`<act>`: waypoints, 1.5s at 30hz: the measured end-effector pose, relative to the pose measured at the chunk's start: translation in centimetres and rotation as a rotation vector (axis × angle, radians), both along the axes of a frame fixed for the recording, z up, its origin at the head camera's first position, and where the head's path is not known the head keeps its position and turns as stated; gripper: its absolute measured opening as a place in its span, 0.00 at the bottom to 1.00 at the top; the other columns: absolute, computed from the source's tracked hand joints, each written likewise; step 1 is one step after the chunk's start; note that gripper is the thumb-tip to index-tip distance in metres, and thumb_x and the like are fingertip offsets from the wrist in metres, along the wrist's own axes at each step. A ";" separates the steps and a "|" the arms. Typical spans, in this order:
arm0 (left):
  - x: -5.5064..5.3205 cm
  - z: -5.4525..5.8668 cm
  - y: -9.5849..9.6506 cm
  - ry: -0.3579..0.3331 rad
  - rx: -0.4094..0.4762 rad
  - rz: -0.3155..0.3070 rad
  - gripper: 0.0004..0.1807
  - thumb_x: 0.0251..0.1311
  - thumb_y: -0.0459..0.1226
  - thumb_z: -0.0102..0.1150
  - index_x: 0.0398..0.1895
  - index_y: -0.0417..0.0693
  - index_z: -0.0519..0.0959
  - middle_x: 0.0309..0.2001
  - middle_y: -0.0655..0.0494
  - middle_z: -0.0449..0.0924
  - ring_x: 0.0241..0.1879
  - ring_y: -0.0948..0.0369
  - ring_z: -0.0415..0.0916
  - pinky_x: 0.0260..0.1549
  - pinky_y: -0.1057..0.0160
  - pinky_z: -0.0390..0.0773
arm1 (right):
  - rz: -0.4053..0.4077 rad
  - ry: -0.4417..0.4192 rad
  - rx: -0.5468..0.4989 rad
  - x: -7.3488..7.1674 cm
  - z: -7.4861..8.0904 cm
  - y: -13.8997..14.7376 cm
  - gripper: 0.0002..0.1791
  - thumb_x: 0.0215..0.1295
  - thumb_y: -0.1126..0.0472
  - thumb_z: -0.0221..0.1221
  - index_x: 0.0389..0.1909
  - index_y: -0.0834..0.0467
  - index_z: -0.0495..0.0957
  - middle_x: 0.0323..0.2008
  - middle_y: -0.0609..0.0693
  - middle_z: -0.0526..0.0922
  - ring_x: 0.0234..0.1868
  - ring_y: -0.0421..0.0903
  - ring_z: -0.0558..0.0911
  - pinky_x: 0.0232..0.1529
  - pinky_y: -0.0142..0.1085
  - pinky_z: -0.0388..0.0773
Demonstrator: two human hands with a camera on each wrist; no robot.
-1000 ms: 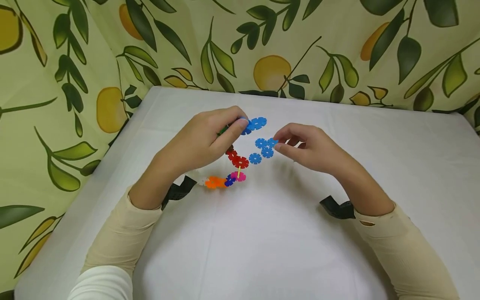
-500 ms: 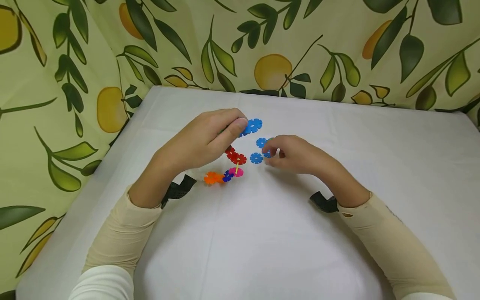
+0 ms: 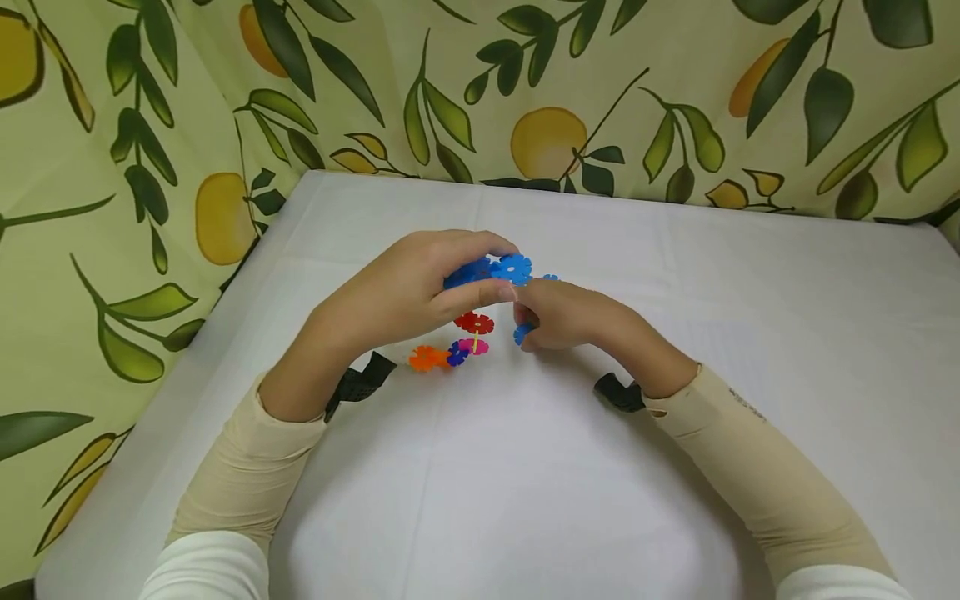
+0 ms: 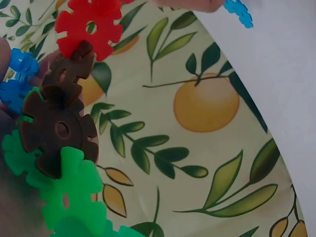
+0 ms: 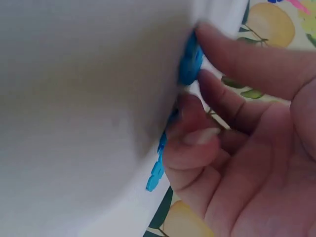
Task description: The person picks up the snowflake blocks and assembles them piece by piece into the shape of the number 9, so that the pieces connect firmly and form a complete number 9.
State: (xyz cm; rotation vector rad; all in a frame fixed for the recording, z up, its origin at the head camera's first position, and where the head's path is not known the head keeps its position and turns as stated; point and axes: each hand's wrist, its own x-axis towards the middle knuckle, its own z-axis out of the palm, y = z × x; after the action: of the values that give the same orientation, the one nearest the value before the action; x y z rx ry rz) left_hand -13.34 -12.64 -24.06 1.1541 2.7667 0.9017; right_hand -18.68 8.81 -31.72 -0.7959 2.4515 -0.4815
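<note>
My left hand [image 3: 408, 283] is curled round a chain of interlocking flower-shaped plastic discs, its blue discs [image 3: 512, 268] showing between thumb and forefinger. Red discs [image 3: 476, 323], a pink disc, a dark blue disc [image 3: 457, 353] and orange discs [image 3: 427, 358] trail below that hand. In the left wrist view, brown discs [image 4: 61, 129] and green discs [image 4: 74, 192] belong to the same chain. Close by on the right, my right hand [image 3: 562, 312] pinches a loose blue disc [image 5: 190, 61] by its edges, close above the table. More blue discs [image 5: 157, 173] lie just beyond its fingers.
A white cloth covers the table [image 3: 480, 483]. Behind it and to the left hangs a curtain [image 3: 420, 83] printed with fruit and leaves. Dark wrist mounts [image 3: 621, 392] stick out below both wrists.
My right hand has moved left and down over the loose blue discs, hiding most of them. My left thumb and forefinger have spread apart, baring more of the chain's blue discs.
</note>
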 end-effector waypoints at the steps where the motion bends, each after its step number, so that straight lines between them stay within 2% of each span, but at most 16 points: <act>1: 0.0 0.0 0.0 -0.006 -0.010 0.002 0.24 0.70 0.51 0.58 0.64 0.53 0.76 0.51 0.61 0.80 0.46 0.65 0.76 0.49 0.62 0.77 | 0.009 -0.016 0.010 0.2 0.1 0.1 0.14 0.59 0.62 0.72 0.40 0.59 0.78 0.31 0.52 0.76 0.38 0.49 0.75 0.38 0.40 0.76; 4: 0.2 -0.1 0.0 -0.015 -0.036 0.003 0.24 0.70 0.51 0.58 0.64 0.52 0.77 0.49 0.61 0.81 0.42 0.65 0.76 0.47 0.63 0.77 | 0.049 -0.046 -0.008 1.0 0.4 0.7 0.12 0.61 0.60 0.71 0.38 0.56 0.76 0.29 0.50 0.75 0.36 0.48 0.75 0.35 0.39 0.74; 6: 0.3 -0.1 0.0 -0.014 -0.043 -0.002 0.24 0.70 0.51 0.59 0.63 0.51 0.77 0.47 0.62 0.82 0.40 0.66 0.76 0.45 0.64 0.77 | 0.064 -0.054 -0.076 1.7 1.0 1.4 0.09 0.66 0.60 0.67 0.38 0.56 0.75 0.26 0.49 0.76 0.30 0.47 0.76 0.31 0.38 0.74; 8: 0.4 -0.1 0.1 -0.013 -0.046 -0.007 0.24 0.70 0.51 0.59 0.63 0.51 0.77 0.44 0.62 0.82 0.37 0.67 0.76 0.43 0.65 0.77 | 0.081 -0.045 -0.190 2.3 2.0 2.2 0.06 0.69 0.60 0.63 0.38 0.56 0.75 0.24 0.49 0.76 0.24 0.45 0.76 0.27 0.38 0.75; 11: 0.4 -0.1 0.1 -0.018 -0.027 -0.026 0.23 0.69 0.51 0.59 0.61 0.50 0.78 0.39 0.63 0.81 0.33 0.67 0.76 0.39 0.65 0.77 | 0.086 -0.005 -0.427 3.2 3.9 3.6 0.03 0.72 0.64 0.59 0.39 0.58 0.75 0.23 0.49 0.77 0.19 0.46 0.76 0.22 0.38 0.75; 14: 0.5 -0.1 0.2 -0.024 -0.007 -0.044 0.22 0.69 0.51 0.60 0.59 0.50 0.78 0.37 0.64 0.81 0.32 0.68 0.77 0.38 0.64 0.77 | 0.081 0.090 -0.626 4.1 5.6 4.7 0.02 0.71 0.68 0.59 0.40 0.59 0.78 0.25 0.48 0.78 0.21 0.46 0.76 0.20 0.36 0.75; 16: 0.5 -0.1 0.2 -0.019 -0.005 -0.051 0.22 0.69 0.51 0.60 0.59 0.50 0.79 0.37 0.65 0.81 0.32 0.68 0.77 0.39 0.64 0.77 | 0.068 0.140 -0.697 4.7 6.4 5.0 0.04 0.71 0.70 0.58 0.39 0.59 0.79 0.26 0.46 0.78 0.22 0.47 0.76 0.20 0.36 0.76; 18: 0.5 -0.1 0.3 -0.013 -0.004 -0.060 0.22 0.69 0.51 0.60 0.58 0.50 0.79 0.37 0.65 0.81 0.32 0.68 0.76 0.39 0.64 0.77 | 0.049 0.176 -0.716 5.3 6.9 5.1 0.05 0.72 0.70 0.57 0.38 0.59 0.80 0.26 0.45 0.79 0.22 0.46 0.77 0.20 0.36 0.76; 22: 0.6 0.0 0.3 0.005 -0.003 -0.083 0.21 0.68 0.50 0.61 0.57 0.50 0.80 0.36 0.66 0.81 0.33 0.68 0.76 0.40 0.65 0.77 | 0.042 0.252 -0.679 6.0 7.2 4.9 0.05 0.72 0.70 0.57 0.38 0.58 0.80 0.26 0.43 0.80 0.24 0.42 0.79 0.22 0.36 0.78; 27: 0.8 0.2 0.3 0.024 -0.008 -0.088 0.22 0.67 0.50 0.62 0.58 0.49 0.81 0.37 0.66 0.81 0.35 0.69 0.76 0.42 0.65 0.77 | 0.057 0.430 -0.596 6.5 7.3 4.5 0.05 0.68 0.71 0.61 0.39 0.59 0.81 0.26 0.41 0.82 0.25 0.33 0.79 0.24 0.32 0.78; 31: 0.7 0.3 0.3 0.043 -0.001 -0.084 0.22 0.67 0.50 0.63 0.57 0.49 0.81 0.37 0.66 0.82 0.35 0.69 0.76 0.42 0.65 0.77 | 0.082 0.534 -0.570 6.7 7.6 4.6 0.06 0.64 0.72 0.65 0.39 0.60 0.82 0.26 0.40 0.82 0.24 0.31 0.77 0.22 0.31 0.77; 38: 0.8 0.2 0.5 0.056 0.012 -0.089 0.23 0.67 0.50 0.63 0.59 0.48 0.81 0.42 0.65 0.82 0.38 0.68 0.76 0.45 0.65 0.77 | 0.100 0.582 -0.632 6.9 7.7 4.6 0.06 0.64 0.74 0.63 0.38 0.60 0.81 0.26 0.40 0.79 0.25 0.34 0.77 0.23 0.28 0.75; 41: 0.8 0.2 0.5 0.059 0.025 -0.091 0.23 0.67 0.49 0.63 0.59 0.47 0.81 0.43 0.64 0.83 0.39 0.68 0.77 0.45 0.65 0.77 | 0.089 0.603 -0.672 6.9 7.6 4.4 0.07 0.64 0.75 0.63 0.38 0.61 0.80 0.26 0.41 0.79 0.25 0.35 0.77 0.26 0.26 0.75; 45: 0.9 0.2 0.6 0.056 0.055 -0.104 0.21 0.66 0.47 0.64 0.58 0.46 0.82 0.42 0.64 0.83 0.38 0.68 0.77 0.43 0.66 0.77 | 0.065 0.606 -0.693 7.0 7.3 4.1 0.07 0.64 0.75 0.63 0.36 0.61 0.80 0.25 0.41 0.78 0.23 0.36 0.77 0.24 0.25 0.74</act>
State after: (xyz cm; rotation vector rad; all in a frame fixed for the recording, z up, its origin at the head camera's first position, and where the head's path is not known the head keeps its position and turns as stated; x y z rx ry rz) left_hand -12.42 -12.05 -23.90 1.3387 2.7108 0.9543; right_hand -11.69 12.92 -24.38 -1.4682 2.7923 -1.2561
